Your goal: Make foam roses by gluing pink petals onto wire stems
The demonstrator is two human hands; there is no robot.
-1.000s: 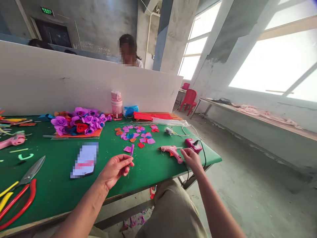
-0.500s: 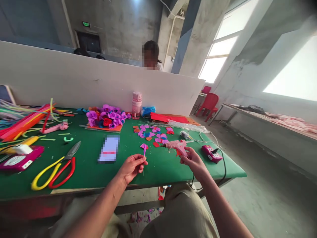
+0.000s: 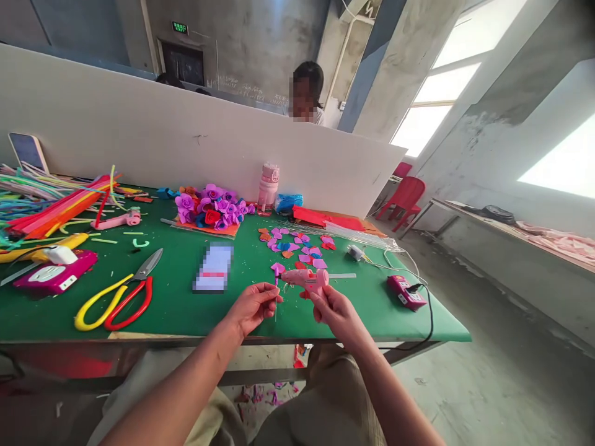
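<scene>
Between the thumb and fingers of my left hand (image 3: 258, 306) is the thin stem of a small purple paper flower (image 3: 277, 272), held upright. My right hand (image 3: 332, 310) is wrapped round the handle of a pink hot glue gun (image 3: 307, 280). The gun points left, its nozzle close against the purple flower; whether they touch I cannot tell. A clear glue stick (image 3: 343, 275) juts from the gun's back. Beyond both hands lie loose purple, red, blue and orange paper petals (image 3: 304, 249) on the green tabletop (image 3: 162, 322).
Left of my hands are a phone (image 3: 212, 267), scissors (image 3: 139, 279), a magenta power strip (image 3: 56, 272) and colourful pipe cleaners (image 3: 60, 210). Finished paper flowers (image 3: 214, 210) and a pink bottle (image 3: 268, 189) stand behind. Another power strip (image 3: 406, 292) with a cord sits right. A person (image 3: 307, 93) is behind the white board (image 3: 232, 142).
My right hand has brought the glue gun left and turned it more level, its nozzle now at the flower in my left hand. The camera view has shifted slightly.
</scene>
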